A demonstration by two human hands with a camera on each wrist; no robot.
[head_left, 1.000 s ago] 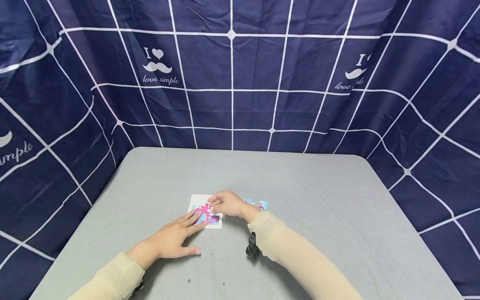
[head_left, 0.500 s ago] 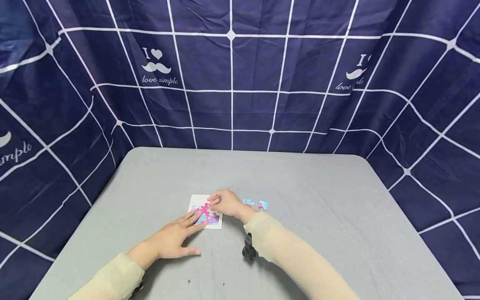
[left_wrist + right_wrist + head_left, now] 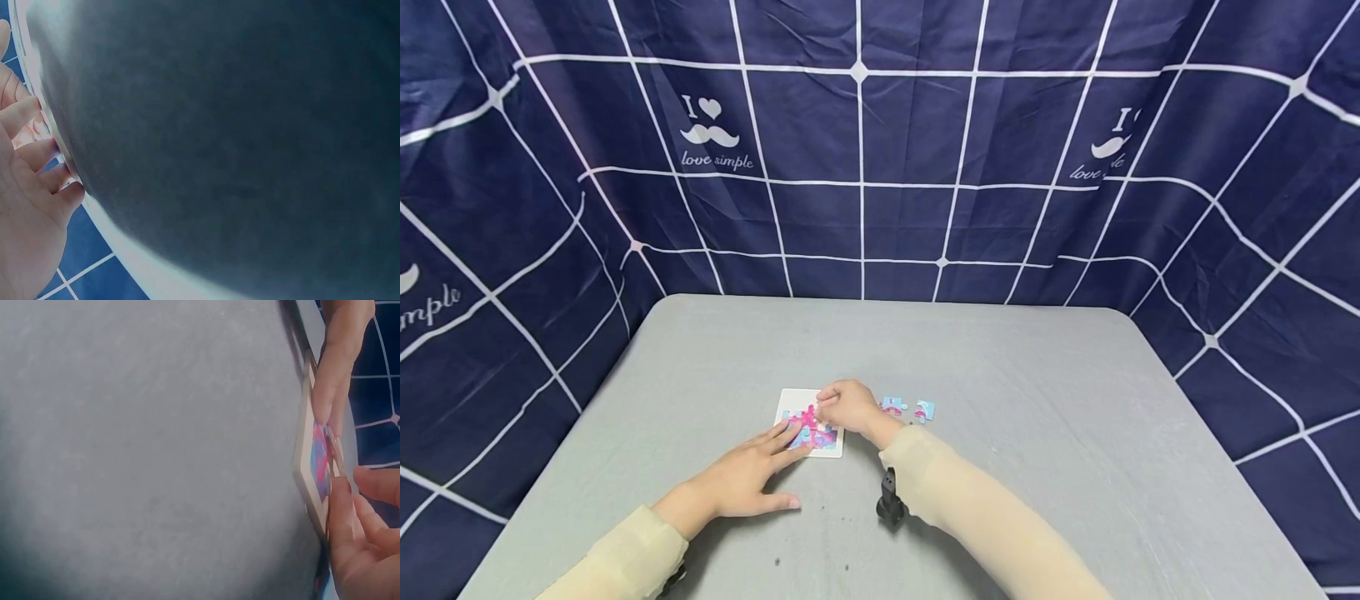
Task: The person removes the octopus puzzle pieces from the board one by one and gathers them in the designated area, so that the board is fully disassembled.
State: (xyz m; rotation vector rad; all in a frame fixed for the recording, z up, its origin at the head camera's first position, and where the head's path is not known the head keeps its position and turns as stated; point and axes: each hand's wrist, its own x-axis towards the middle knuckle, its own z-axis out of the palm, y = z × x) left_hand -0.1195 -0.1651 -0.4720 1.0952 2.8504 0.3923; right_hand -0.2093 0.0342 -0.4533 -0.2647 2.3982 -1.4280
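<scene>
A small white-framed jigsaw puzzle board (image 3: 797,397) lies on the table in the head view, partly filled with pink, blue and purple pieces. My left hand (image 3: 741,479) rests with spread, straight fingers over its lower left part. At the board's right side, my right hand (image 3: 850,408) pinches a puzzle piece (image 3: 338,456) between thumb and fingers, seen nearly edge-on and tilted over the board in the right wrist view. The hand hides part of the picture beneath it. Left fingers (image 3: 37,153) appear at the left edge of the left wrist view.
Loose blue-and-pink puzzle pieces (image 3: 924,410) lie just right of the board, partly behind my right wrist. The grey table (image 3: 1000,367) stretches around them, with a dark blue gridded curtain (image 3: 910,217) along its back and sides. A black wrist camera (image 3: 890,504) hangs under the right sleeve.
My right hand and forearm have shifted slightly left and lowered toward the board with the puzzle piece, uncovering more of the loose pieces. My left hand stays in place.
</scene>
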